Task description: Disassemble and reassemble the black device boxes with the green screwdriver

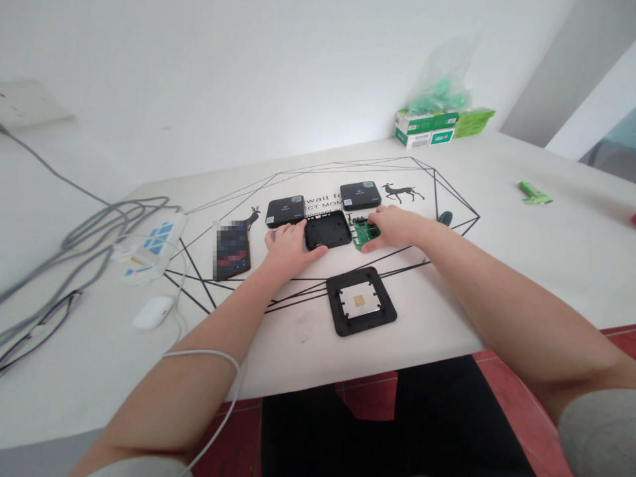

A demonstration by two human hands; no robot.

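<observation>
My left hand [289, 250] is closed around the left edge of a black plastic case shell [328, 232], thumb at its near edge and fingers at its far corner. The shell lies with its hollow side up. Just right of it, my right hand [393, 229] grips a green circuit board [362, 240] between thumb and fingers, the board's port side facing the shell. Nearer to me lies a square black cover [339, 323] with a silver metal plate [352, 293] and a small tan pad on it. Two closed black boxes [285, 211] [360, 195] sit behind the shell.
A phone [231, 248], a white earbud case [154, 312], a power strip [161, 245], cables and glasses [40, 324] lie left. Green-and-white boxes [427, 122] with a plastic bag stand at the back right. A green packet [535, 193] lies far right. A white cable crosses my left forearm.
</observation>
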